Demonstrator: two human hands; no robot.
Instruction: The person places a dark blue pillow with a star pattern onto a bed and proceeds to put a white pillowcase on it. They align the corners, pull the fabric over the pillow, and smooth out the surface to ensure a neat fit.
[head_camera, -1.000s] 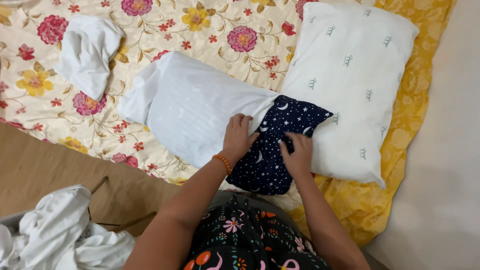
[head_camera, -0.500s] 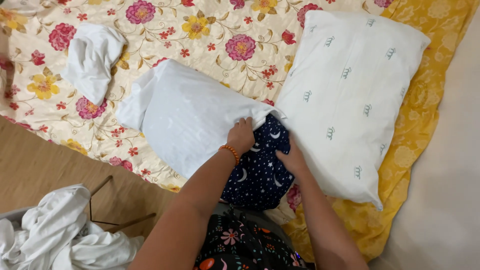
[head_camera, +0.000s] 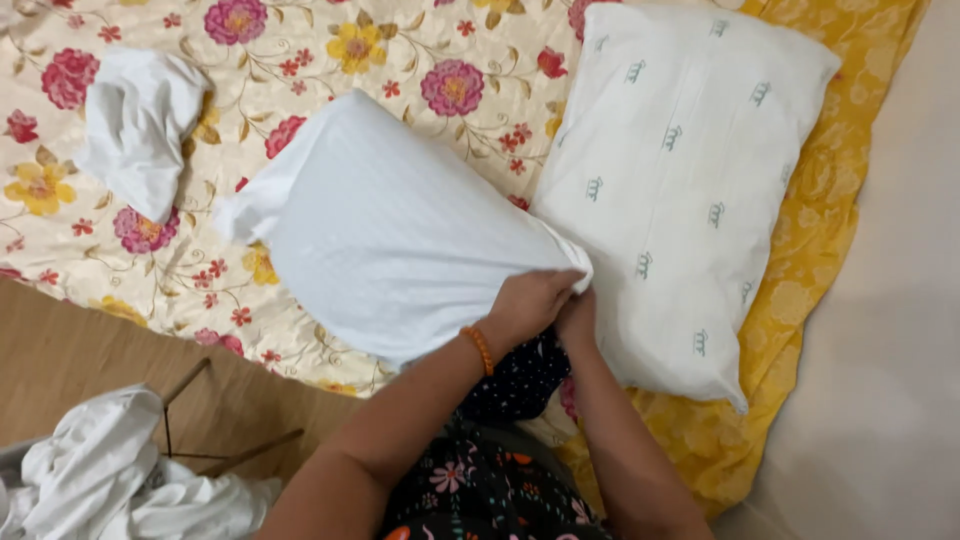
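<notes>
On the floral bedspread, both hands — left hand, right hand — pinch the white pillowcase edge, fingers closed on the cloth.

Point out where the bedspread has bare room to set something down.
Free: the floral bedspread between the crumpled white cloth and the printed pillow, above the white-cased pillow. Crowded: near edge, where left hand and right hand grip that case.
</notes>
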